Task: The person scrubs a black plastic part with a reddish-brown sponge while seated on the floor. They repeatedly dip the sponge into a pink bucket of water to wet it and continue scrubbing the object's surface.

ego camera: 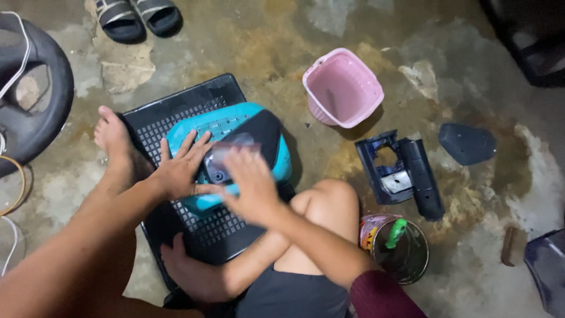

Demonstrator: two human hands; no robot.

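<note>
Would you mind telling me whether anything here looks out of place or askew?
The pink basket lies tipped on its side on the stained floor, and dark plastic parts lie scattered beside it. Both hands rest on the teal panel.

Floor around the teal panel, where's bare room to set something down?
Bare concrete lies between the pink basket and the sandals, and right of the dark blue cover. Crowded: the black tray under both hands, and between the knee and paint can.

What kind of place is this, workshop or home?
Likely an informal home repair spot: stained concrete floor, loose dark plastic panels, a tyre, sandals nearby.
</note>
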